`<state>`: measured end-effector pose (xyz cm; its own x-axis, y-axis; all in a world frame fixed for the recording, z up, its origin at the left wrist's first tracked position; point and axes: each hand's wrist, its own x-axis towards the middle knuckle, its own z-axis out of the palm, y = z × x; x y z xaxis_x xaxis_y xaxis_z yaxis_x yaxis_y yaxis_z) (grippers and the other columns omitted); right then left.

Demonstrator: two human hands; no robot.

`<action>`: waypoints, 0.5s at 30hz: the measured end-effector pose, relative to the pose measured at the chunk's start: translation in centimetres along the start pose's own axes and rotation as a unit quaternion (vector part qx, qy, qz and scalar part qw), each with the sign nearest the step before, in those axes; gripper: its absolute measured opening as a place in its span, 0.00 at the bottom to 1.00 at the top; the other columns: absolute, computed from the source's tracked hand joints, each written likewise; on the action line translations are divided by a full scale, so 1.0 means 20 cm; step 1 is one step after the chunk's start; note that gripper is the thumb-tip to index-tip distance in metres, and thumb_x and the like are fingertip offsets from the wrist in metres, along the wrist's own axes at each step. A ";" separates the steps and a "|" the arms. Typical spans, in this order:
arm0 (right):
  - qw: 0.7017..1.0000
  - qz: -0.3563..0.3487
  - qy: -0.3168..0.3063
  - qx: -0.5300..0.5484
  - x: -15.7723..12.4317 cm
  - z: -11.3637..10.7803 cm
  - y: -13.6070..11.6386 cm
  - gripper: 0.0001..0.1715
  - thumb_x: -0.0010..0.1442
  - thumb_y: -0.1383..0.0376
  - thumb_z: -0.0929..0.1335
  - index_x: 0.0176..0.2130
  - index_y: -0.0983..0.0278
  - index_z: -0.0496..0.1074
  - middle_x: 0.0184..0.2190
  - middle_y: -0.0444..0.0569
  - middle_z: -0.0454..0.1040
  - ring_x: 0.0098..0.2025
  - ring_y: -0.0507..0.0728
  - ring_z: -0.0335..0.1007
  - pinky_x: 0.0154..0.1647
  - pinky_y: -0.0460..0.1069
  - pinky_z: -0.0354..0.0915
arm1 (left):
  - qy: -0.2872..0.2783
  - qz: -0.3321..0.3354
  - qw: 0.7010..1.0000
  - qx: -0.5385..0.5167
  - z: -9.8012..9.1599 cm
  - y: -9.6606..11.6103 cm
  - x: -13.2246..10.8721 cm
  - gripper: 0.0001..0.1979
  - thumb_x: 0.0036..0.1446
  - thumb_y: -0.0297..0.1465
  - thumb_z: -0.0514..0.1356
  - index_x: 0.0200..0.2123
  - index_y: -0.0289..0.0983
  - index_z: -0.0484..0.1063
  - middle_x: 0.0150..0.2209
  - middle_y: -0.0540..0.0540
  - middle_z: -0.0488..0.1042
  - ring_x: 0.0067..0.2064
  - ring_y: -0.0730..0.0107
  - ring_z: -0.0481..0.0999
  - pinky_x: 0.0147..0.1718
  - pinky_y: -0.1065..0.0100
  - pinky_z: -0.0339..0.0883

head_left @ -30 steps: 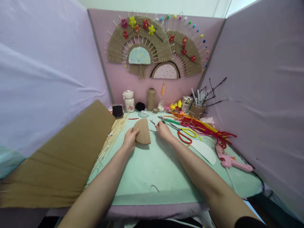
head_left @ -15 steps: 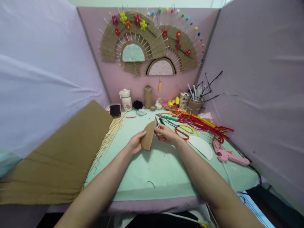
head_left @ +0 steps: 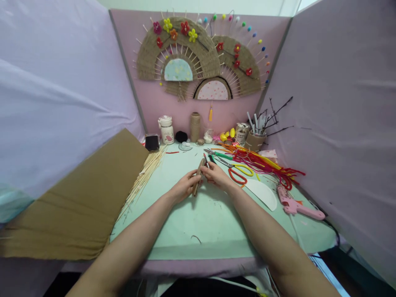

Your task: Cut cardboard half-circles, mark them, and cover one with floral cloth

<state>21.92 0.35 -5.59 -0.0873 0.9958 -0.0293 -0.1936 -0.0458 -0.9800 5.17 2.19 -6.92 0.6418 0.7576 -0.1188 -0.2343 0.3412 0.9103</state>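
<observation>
Evidently, thin brown cardboard piece (head_left: 201,166) gripped by left hand (head_left: 186,185) | slim red-tipped tool (head_left: 206,160) pinched by right hand (head_left: 216,175) | edge work seemingly being done | steadiness likely needed

The cardboard (head_left: 200,166) is brown, the thin tool (head_left: 206,161) seemingly red-tipped, the counter (head_left: 216,231) mint green, the scissor handles (head_left: 230,173) red and yellow, the glue gun (head_left: 289,205) pink, the half-circle panel (head_left: 212,91) red-dotted pink.

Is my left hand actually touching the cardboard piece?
Touching. The head view shows the left hand with its fingers overlapping and gripping the cardboard piece, which is turned nearly edge-on to the camera.
</observation>
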 end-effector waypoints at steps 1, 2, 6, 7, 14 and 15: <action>1.000 -0.001 0.002 -0.002 0.00 0.00 0.00 0.28 0.46 0.49 0.75 0.36 0.61 0.62 0.19 0.33 0.58 0.16 0.43 0.43 0.16 0.42 0.40 | -0.003 0.000 1.000 0.004 0.00 0.00 0.00 0.24 0.47 0.33 0.70 0.49 0.39 0.74 0.41 0.43 0.77 0.43 0.64 0.76 0.42 0.67 0.66; 1.000 -0.002 0.004 -0.004 0.00 0.00 0.00 0.28 0.46 0.49 0.75 0.36 0.61 0.62 0.19 0.34 0.58 0.16 0.43 0.43 0.16 0.42 0.40 | -0.004 0.000 1.000 0.006 -0.01 0.00 0.00 0.24 0.45 0.30 0.70 0.49 0.40 0.74 0.41 0.44 0.77 0.43 0.65 0.76 0.43 0.68 0.66; 1.000 -0.016 0.004 -0.001 -0.01 0.01 -0.02 0.27 0.46 0.49 0.75 0.36 0.60 0.63 0.18 0.32 0.54 0.16 0.44 0.41 0.16 0.42 0.41 | -0.023 -0.021 0.999 -0.024 -0.03 0.03 0.00 0.20 0.48 0.29 0.65 0.47 0.38 0.75 0.37 0.44 0.78 0.40 0.63 0.76 0.41 0.66 0.67; 1.000 -0.020 0.003 0.002 -0.01 0.01 -0.02 0.26 0.47 0.50 0.75 0.36 0.60 0.63 0.17 0.32 0.53 0.16 0.44 0.40 0.17 0.42 0.40 | -0.026 -0.030 0.998 -0.044 -0.04 0.04 0.00 0.18 0.49 0.31 0.64 0.46 0.37 0.75 0.37 0.43 0.78 0.40 0.62 0.77 0.41 0.65 0.68; 0.999 -0.034 0.032 -0.004 0.00 -0.06 -0.07 0.27 0.52 0.43 0.67 0.42 0.59 0.65 0.23 0.37 0.61 0.17 0.46 0.45 0.17 0.43 0.43 | -0.006 -0.020 0.979 -0.204 -0.09 0.16 -0.03 0.27 0.51 0.44 0.58 0.48 0.31 0.72 0.49 0.32 0.75 0.54 0.52 0.72 0.46 0.59 0.68; 0.999 -0.032 0.039 -0.014 0.00 -0.07 -0.07 0.27 0.53 0.42 0.65 0.43 0.59 0.65 0.23 0.39 0.63 0.18 0.47 0.48 0.18 0.43 0.45 | -0.007 -0.012 0.977 -0.212 -0.10 0.17 -0.04 0.28 0.50 0.45 0.58 0.49 0.31 0.71 0.51 0.32 0.74 0.55 0.53 0.71 0.46 0.59 0.68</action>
<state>23.62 0.51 -4.55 0.0008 0.9998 0.0200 -0.1688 0.0199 -0.9854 2.44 3.83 -4.51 0.6606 0.7396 -0.1292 -0.4990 0.5611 0.6605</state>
